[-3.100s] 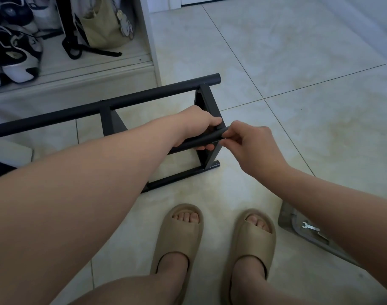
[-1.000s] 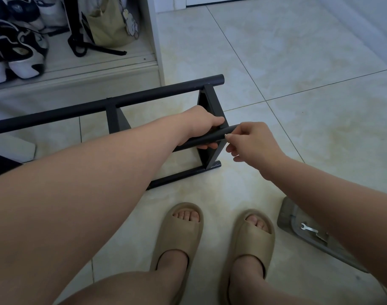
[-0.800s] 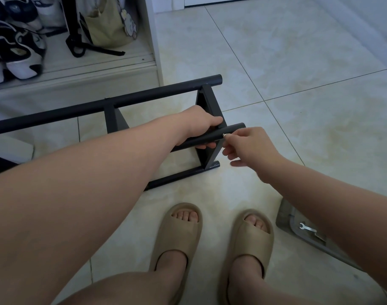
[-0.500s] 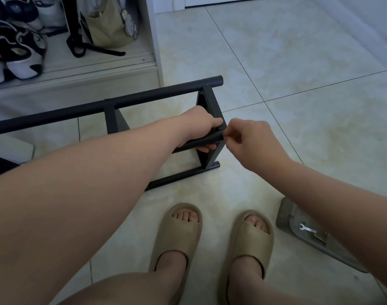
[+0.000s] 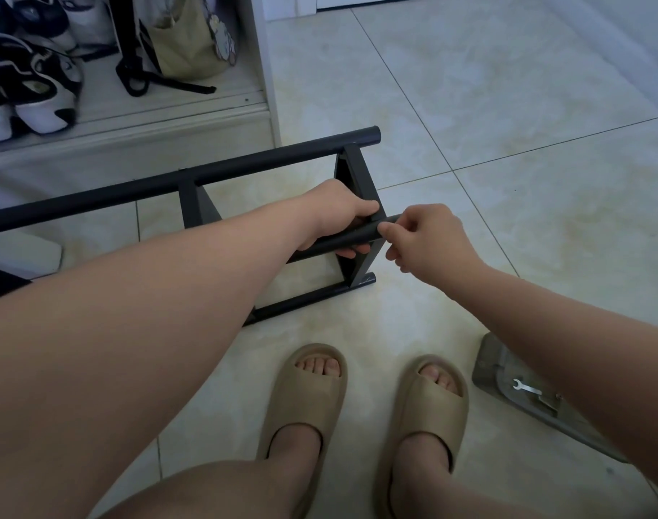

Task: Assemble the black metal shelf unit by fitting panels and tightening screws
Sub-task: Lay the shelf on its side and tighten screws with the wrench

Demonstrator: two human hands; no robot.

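The black metal shelf frame (image 5: 245,164) lies on its side on the tiled floor, with long round tubes and flat cross panels. My left hand (image 5: 338,215) grips the near upper tube (image 5: 342,239) just left of its end. My right hand (image 5: 428,237) sits at that tube's right end, thumb and forefinger pinched together on something small there; the screw itself is hidden by my fingers. The lower tube (image 5: 312,299) rests on the floor.
A grey tray (image 5: 507,387) with a small silver wrench (image 5: 526,387) lies on the floor at the right, partly under my right forearm. My feet in beige slippers (image 5: 305,398) stand just below the frame. A white shoe cabinet (image 5: 133,114) with sneakers and a bag stands behind.
My right hand has kept turning at the tube's end, its fingers opening and re-pinching there. My left hand has held the tube still throughout.
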